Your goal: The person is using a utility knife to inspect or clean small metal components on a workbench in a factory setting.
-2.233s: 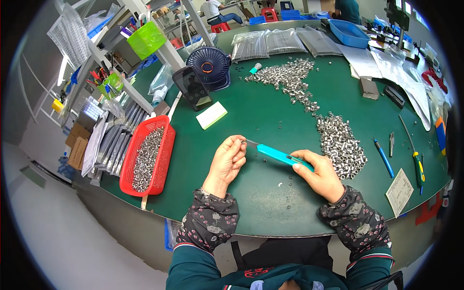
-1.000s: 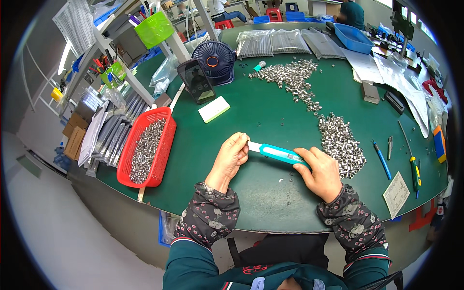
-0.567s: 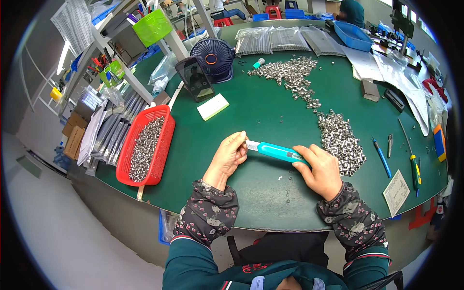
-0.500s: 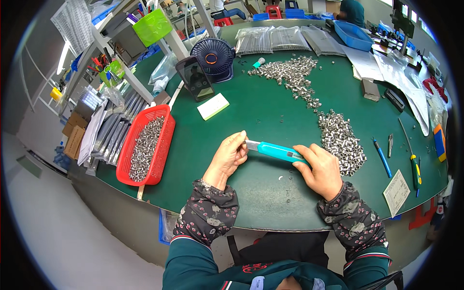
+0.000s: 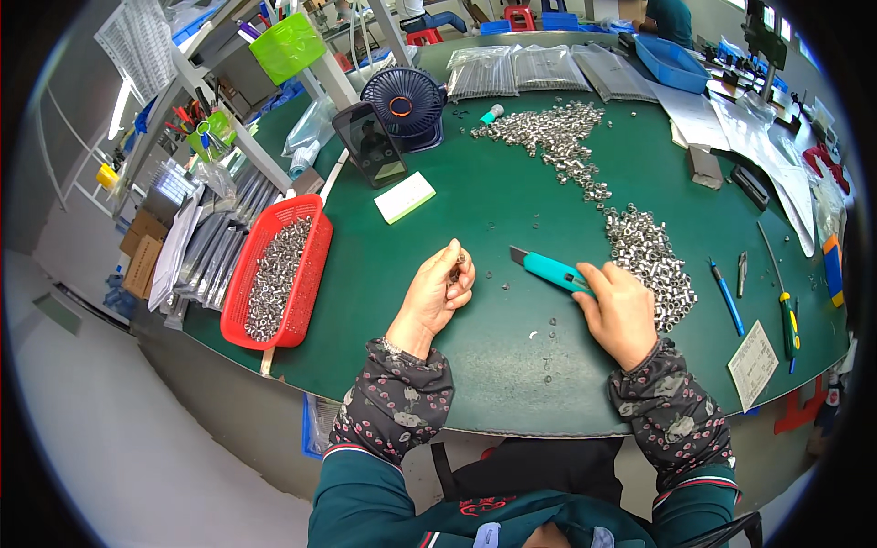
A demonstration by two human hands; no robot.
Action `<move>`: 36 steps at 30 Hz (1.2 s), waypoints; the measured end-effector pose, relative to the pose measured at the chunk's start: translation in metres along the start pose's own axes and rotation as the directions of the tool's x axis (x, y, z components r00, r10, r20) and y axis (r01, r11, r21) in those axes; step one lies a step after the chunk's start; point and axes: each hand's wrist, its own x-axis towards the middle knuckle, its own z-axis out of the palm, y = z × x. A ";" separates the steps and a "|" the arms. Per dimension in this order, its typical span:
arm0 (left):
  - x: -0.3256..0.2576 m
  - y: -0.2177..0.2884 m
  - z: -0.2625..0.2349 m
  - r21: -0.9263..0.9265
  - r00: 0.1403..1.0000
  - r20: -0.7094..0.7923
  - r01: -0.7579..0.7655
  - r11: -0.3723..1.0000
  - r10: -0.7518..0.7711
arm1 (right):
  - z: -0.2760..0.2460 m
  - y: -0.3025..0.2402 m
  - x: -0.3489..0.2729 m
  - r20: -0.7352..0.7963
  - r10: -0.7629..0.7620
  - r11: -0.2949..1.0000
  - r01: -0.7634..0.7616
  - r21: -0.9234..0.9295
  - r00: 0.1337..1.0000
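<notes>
My right hand (image 5: pixel 621 306) is closed around the handle of a teal utility knife (image 5: pixel 553 271), its blade pointing left with the tip out over the table. To the left, my left hand (image 5: pixel 436 290) has its fingers curled and thumb raised, pinching a small metal ring (image 5: pixel 457 269) mostly hidden by the fingers. A gap separates the blade from the left hand. Right of the knife lies a heap of small silvery metal rings (image 5: pixel 647 265); a looser pile of metal rings (image 5: pixel 557 137) spreads farther back. Some tiny dark bits (image 5: pixel 551 334) are scattered between my hands.
A red plastic basket (image 5: pixel 315 297) with many metal rings stands at the left. Behind are a phone (image 5: pixel 370 146), a dark fan (image 5: pixel 402 105) and a sticky-note pad (image 5: pixel 404 198). Toward the right lie a blue pen-like tool (image 5: pixel 727 297), a screwdriver (image 5: pixel 787 324) and a paper slip (image 5: pixel 754 365).
My right hand has drawn the knife to the right, away from my left hand. The left hand has turned slightly, and new dark bits lie on the table between them.
</notes>
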 end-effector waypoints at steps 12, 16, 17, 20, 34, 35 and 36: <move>0.005 -0.005 -0.005 0.018 0.988 -0.014 -0.155 0.988 0.155 | -0.003 -0.006 0.001 -0.073 0.019 0.953 0.004 0.304 0.997; 0.004 -0.004 -0.006 -0.032 0.989 -0.001 -0.150 0.988 0.150 | -0.001 -0.006 0.001 -0.038 0.035 0.896 -0.014 0.444 0.999; 0.004 -0.003 -0.006 -0.030 0.989 -0.002 -0.150 0.988 0.150 | 0.000 -0.006 0.001 -0.026 0.037 0.883 -0.020 0.470 0.999; 0.004 -0.002 -0.005 -0.057 0.991 0.002 -0.132 0.990 0.132 | -0.001 -0.005 0.001 0.027 0.044 0.883 -0.051 0.467 0.999; 0.003 -0.007 -0.005 0.012 0.985 0.045 -0.169 0.986 0.168 | 0.003 0.000 0.001 0.233 0.107 0.749 -0.233 0.620 0.967; 0.004 -0.008 -0.005 0.012 0.985 0.045 -0.168 0.986 0.167 | 0.004 0.001 0.001 0.207 0.104 0.750 -0.213 0.626 0.973; 0.004 -0.008 -0.005 0.059 0.982 0.033 -0.190 0.980 0.189 | 0.004 0.000 0.001 0.208 0.104 0.750 -0.213 0.626 0.973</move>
